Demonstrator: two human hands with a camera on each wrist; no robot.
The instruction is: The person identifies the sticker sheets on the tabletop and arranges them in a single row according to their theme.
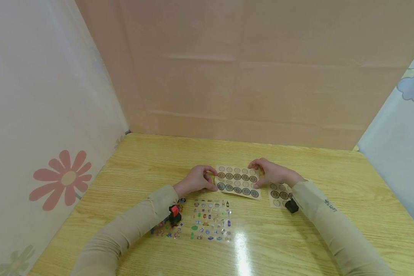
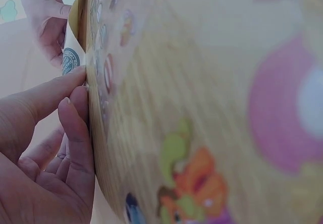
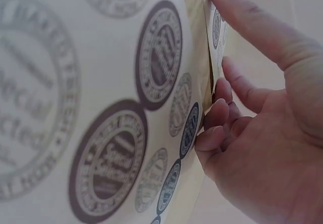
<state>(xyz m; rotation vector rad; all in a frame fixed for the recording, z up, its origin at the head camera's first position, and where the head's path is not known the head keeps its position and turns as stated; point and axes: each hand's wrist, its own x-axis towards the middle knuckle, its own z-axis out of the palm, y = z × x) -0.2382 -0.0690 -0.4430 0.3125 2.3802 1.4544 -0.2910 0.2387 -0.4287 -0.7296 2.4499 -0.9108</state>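
At frame centre, the left hand [image 1: 197,179] and right hand [image 1: 275,173], thumbs and forefingers parted, touch the seal sheet [image 1: 237,181], bowed, seemingly unfinished; I can't tell whether they pinch. 1 spare sheet [image 1: 277,194] lies right.

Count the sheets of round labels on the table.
2. One sheet is held between the left grip and the right grip; the second sheet lies to its right, partly hidden by the right sleeve. Any sheet underneath would be hidden.
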